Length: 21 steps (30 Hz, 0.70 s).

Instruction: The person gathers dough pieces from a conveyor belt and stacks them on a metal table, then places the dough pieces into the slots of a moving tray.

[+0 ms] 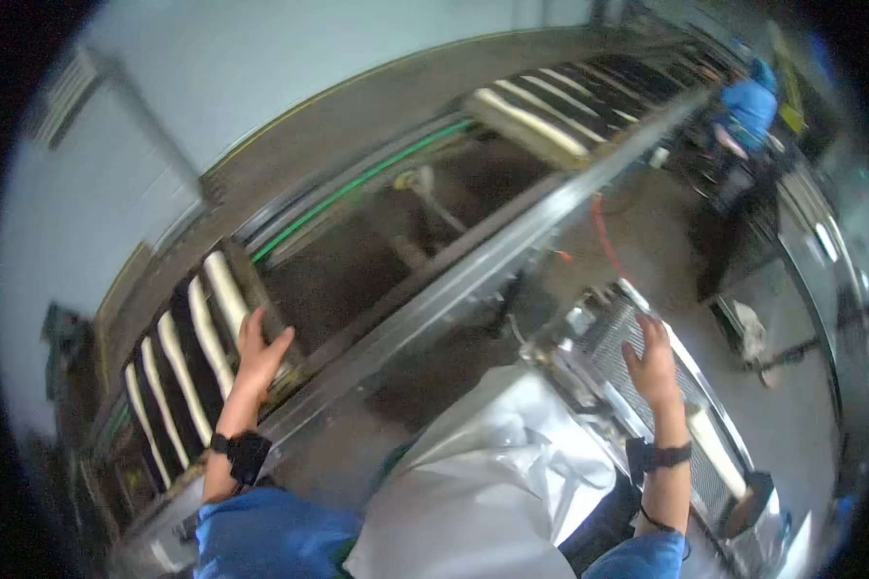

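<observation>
My left hand (261,355), its fingers apart and nothing in it, is at the near end of a pale dough-like strip (226,294) in a dark slotted tray (272,314). Several more such strips lie side by side to its left. On the right, my right hand (653,362) is raised with fingers spread, empty, over a narrow metal mesh conveyor (612,352). One pale strip (714,449) rests on that conveyor, below my right wrist. Whether my left fingers touch the strip or tray is blurred.
A long metal rail (550,207) runs diagonally past both trays. Farther up the line is another tray with pale strips (531,125). A person in blue (748,106) sits or stands at the upper right. A red hose (603,232) hangs near the rail.
</observation>
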Each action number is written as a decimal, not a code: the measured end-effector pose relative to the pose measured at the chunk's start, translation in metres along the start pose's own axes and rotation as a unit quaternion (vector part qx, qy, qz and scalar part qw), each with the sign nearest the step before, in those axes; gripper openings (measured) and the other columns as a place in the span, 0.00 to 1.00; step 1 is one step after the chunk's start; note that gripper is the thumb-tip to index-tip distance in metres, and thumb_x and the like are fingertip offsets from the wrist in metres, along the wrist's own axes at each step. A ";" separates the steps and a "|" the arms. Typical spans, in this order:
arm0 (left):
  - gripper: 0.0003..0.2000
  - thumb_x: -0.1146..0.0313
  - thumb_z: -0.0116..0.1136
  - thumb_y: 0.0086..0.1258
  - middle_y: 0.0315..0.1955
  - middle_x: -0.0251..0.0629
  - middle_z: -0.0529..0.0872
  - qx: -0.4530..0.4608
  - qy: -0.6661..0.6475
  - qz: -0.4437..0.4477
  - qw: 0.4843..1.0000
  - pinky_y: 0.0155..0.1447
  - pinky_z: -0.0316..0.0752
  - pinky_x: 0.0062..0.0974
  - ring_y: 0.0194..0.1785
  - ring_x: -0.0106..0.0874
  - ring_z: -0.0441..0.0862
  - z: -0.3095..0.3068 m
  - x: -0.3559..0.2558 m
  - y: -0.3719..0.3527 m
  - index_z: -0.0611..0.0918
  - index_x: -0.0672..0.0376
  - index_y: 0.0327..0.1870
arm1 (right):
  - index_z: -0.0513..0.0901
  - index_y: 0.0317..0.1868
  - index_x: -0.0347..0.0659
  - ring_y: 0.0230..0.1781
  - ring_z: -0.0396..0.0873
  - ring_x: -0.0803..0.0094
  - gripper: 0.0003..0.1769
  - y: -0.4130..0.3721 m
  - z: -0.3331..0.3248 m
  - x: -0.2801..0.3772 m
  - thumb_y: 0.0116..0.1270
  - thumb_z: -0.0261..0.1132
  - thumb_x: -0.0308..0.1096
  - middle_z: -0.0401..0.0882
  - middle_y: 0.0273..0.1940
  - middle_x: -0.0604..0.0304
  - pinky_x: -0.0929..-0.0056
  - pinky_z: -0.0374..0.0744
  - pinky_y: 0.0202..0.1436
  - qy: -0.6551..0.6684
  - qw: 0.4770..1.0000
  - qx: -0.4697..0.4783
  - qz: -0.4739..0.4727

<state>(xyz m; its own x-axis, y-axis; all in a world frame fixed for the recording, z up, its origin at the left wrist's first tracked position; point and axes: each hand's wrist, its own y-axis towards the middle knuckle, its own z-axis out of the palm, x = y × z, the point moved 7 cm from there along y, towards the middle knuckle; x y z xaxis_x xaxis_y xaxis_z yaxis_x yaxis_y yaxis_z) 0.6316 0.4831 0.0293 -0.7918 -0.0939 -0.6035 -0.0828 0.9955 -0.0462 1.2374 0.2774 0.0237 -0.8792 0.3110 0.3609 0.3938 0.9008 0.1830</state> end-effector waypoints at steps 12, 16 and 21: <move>0.21 0.80 0.59 0.61 0.62 0.47 0.76 -0.075 -0.080 0.364 0.925 0.75 0.59 0.42 0.69 0.46 0.70 0.065 -0.128 -0.004 0.77 0.60 0.58 | 0.77 0.47 0.36 0.54 0.75 0.49 0.20 -0.137 0.004 -0.149 0.53 0.67 0.35 0.78 0.48 0.46 0.50 0.71 0.61 -0.233 0.951 0.007 0.202; 0.19 0.81 0.58 0.61 0.59 0.48 0.78 0.078 -0.069 0.514 0.852 0.75 0.61 0.42 0.68 0.49 0.70 0.158 -0.228 -0.027 0.79 0.60 0.54 | 0.80 0.45 0.38 0.50 0.79 0.55 0.18 -0.146 -0.011 -0.111 0.51 0.69 0.29 0.81 0.45 0.51 0.58 0.77 0.54 -0.152 0.966 -0.021 0.208; 0.18 0.80 0.59 0.60 0.63 0.51 0.75 0.212 0.076 0.579 0.784 0.74 0.62 0.46 0.72 0.50 0.65 0.264 -0.277 -0.008 0.81 0.62 0.53 | 0.80 0.51 0.40 0.41 0.82 0.69 0.17 -0.270 -0.079 -0.118 0.60 0.70 0.28 0.83 0.44 0.59 0.72 0.80 0.48 0.467 0.706 -0.347 0.405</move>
<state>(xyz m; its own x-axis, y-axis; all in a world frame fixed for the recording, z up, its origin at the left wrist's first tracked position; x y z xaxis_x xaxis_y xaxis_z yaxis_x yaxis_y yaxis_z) 1.0108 0.5051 -0.0135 -0.2530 0.9069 -0.3370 0.9275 0.3264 0.1823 1.2567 -0.0264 0.0042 0.1411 0.0111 0.9899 0.9870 0.0765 -0.1415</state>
